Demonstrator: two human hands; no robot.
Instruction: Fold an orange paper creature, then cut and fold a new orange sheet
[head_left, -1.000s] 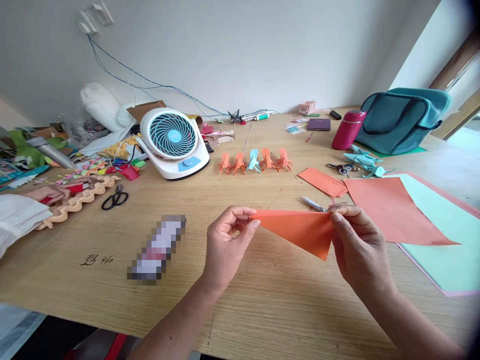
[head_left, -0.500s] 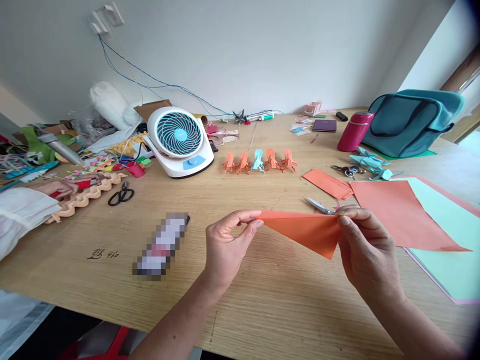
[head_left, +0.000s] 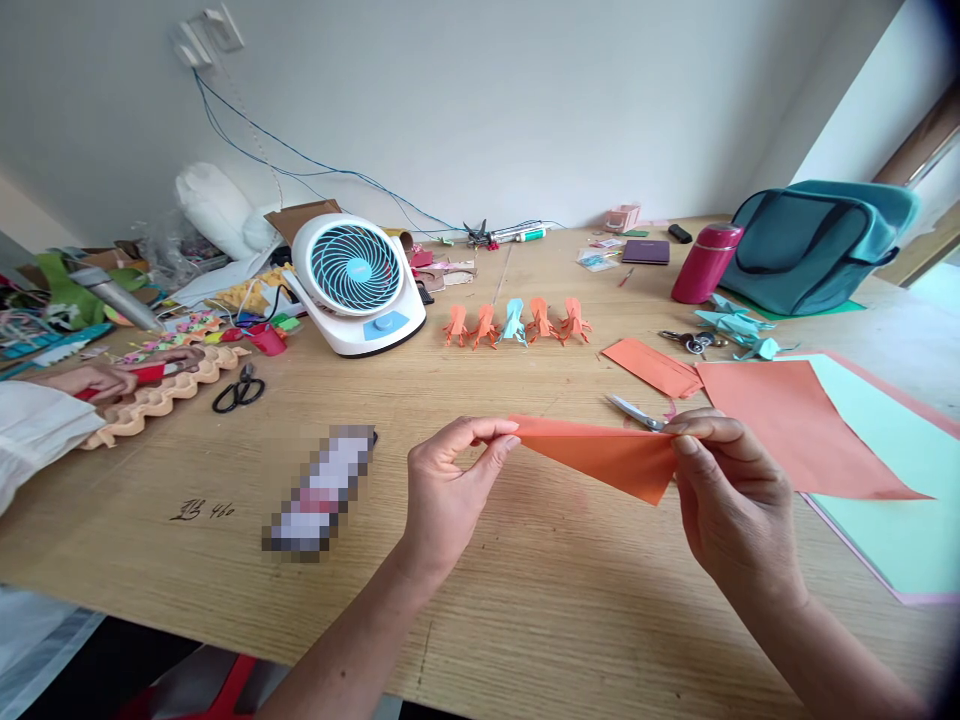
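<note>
An orange sheet of paper (head_left: 600, 458), folded along its top edge into a triangle-like shape, is held up above the table between both hands. My left hand (head_left: 457, 490) pinches its left corner between thumb and fingertips. At the right end, my right hand (head_left: 735, 500) grips the other corner, thumb in front and fingers curled behind. Just behind the right fingers lie scissors with silver blades (head_left: 634, 411), their handles partly hidden. Farther back stands a row of folded paper figures (head_left: 513, 322), several orange and one light blue.
Orange paper pieces (head_left: 654, 368), a larger orange sheet (head_left: 795, 420) and pale green sheets (head_left: 892, 540) lie at right. A pink bottle (head_left: 707, 263) stands beside a teal bag (head_left: 810, 250). Left are a white fan (head_left: 360, 285), a blurred phone (head_left: 321, 490), black scissors (head_left: 240, 390) and another person's hands (head_left: 112, 380).
The paper has tilted slightly, with its lower point a little higher and more of the top fold strip showing. Both hands keep their pinch. The view has shifted slightly.
</note>
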